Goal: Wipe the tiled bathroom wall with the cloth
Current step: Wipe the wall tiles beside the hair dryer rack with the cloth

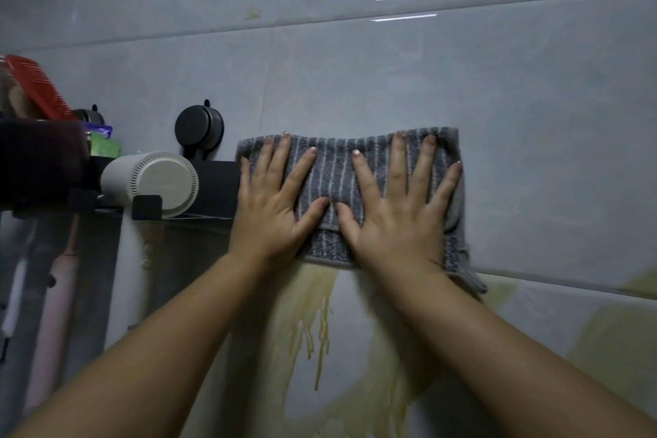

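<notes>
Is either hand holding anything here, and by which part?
No grip: the left hand and right hand lie flat, fingers spread, pressing the striped cloth against the tiled wall, one on each half.

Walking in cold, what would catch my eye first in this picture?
The left hand and right hand press a grey striped cloth flat on the tiled wall, centre frame. Just below it, yellowish streaks run down the tiles. At left, a white hair dryer sits in a black rack.
</notes>
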The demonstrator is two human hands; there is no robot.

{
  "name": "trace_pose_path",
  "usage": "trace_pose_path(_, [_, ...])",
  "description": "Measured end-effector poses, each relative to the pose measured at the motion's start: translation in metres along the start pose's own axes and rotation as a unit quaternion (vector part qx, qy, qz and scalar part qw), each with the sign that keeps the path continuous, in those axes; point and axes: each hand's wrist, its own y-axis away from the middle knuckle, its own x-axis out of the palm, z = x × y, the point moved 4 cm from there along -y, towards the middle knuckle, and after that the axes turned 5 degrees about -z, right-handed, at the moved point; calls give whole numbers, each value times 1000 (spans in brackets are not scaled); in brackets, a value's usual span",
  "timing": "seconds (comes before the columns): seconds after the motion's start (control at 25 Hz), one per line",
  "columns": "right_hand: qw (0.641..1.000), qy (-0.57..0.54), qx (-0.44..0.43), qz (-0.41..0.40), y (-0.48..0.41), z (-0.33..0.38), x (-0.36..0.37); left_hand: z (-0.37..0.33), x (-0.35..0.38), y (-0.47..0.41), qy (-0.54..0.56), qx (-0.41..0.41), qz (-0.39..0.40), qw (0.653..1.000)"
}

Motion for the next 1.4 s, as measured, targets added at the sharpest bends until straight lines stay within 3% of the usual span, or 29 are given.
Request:
trace_pose_path(0.16, [999, 3, -54, 4, 8, -1, 2, 0, 1, 18, -3, -40, 12, 999])
trace_pose_path(0.4, [998, -14, -65, -24, 33, -59, -12, -63, 6, 30, -17, -43, 26, 999])
trace_pose_path(1.16, [999, 32, 10, -19, 71, -348, -73, -353, 46, -28, -13, 42, -36, 998])
trace_pose_path(1.4, [999, 29, 13, -11, 42, -355, -72, -351, 45, -64, -30, 59, 4, 998])
